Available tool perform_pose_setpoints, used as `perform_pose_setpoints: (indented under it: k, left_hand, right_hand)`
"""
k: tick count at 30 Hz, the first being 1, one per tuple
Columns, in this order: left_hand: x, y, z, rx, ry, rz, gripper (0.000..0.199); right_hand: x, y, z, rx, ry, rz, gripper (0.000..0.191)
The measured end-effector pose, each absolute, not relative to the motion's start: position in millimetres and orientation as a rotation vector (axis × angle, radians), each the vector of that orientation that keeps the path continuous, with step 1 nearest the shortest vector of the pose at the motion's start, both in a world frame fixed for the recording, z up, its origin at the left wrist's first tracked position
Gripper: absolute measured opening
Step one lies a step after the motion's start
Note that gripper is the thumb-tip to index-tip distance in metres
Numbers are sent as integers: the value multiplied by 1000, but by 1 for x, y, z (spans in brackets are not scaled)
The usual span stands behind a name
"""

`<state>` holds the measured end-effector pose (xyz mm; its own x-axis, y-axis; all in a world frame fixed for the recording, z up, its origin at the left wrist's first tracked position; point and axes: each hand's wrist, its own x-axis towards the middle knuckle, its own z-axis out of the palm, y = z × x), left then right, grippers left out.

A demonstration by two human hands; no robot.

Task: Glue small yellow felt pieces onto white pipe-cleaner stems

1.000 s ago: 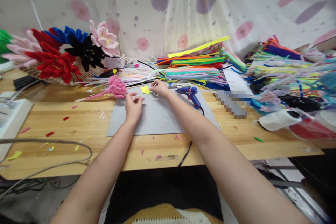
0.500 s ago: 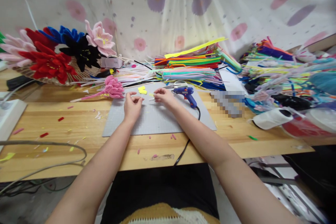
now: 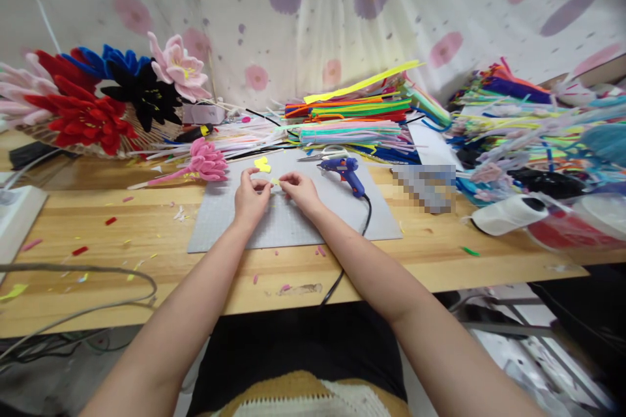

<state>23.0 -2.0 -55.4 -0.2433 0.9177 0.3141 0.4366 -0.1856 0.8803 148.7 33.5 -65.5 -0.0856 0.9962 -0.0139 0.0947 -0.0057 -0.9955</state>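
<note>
Gray mat (image 3: 291,229), hands (image 3: 250,199) (image 3: 302,194) inside its edges

Mat (image 3: 212,221) on table (image 3: 161,208). Glue gun (image 3: 346,173) on mat, right side; scissors (image 3: 338,153) just behind it. Single flower (image 3: 208,161) at mat's left edge. Flower bunch (image 3: 92,118) farther back, left. Pipe cleaners (image 3: 352,134) behind mat. Roll (image 3: 511,214) right of mat. Power strip (image 3: 19,215) far left. Curtain (image 3: 332,26) behind all.

Toward six o'clock the grey mat (image 3: 332,221) lies open between the forearms, while the blue glue gun (image 3: 342,168) and its black cord (image 3: 368,215) block three o'clock, the bundled stems (image 3: 349,133) bar twelve, and the pink flower (image 3: 208,159) stands in the way at ten.
</note>
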Motion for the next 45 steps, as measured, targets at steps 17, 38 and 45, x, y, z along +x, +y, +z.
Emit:
perform_pose_setpoints:
  k: [17,38,45]
  left_hand:
    - [22,-1,-54,1522,1637,1436,38]
    - [13,2,-37,916,1227,1253,37]
    - [14,1,-39,919,1249,1213,45]
  right_hand:
    - [147,24,-53,-1097,-1216,1445,16]
    - [160,23,-51,-746,-1359,1593,29]
    - [162,26,-52,-780,-1480,1504,28]
